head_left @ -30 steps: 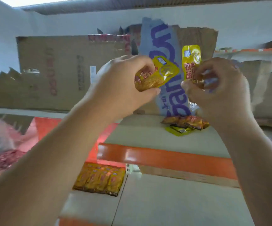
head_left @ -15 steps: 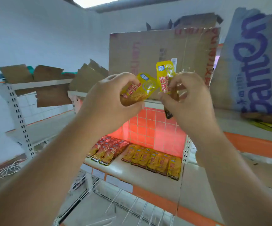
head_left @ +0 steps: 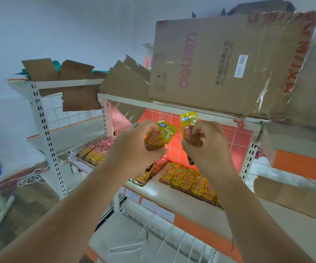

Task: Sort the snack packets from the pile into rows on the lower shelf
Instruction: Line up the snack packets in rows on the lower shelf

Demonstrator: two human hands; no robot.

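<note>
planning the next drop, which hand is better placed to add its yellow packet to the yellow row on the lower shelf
Right, probably. The right hand holds the upright packet almost directly above the yellow row; the left hand and the tilted packet sit further left.

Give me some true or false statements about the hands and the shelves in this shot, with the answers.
1. The left hand holds a yellow packet. True.
2. The right hand is empty. False: it pinches a second yellow packet.
3. The lower shelf holds no packets. False: rows of packets lie on it.
4. A cardboard box stands on the shelf above. True.
</note>
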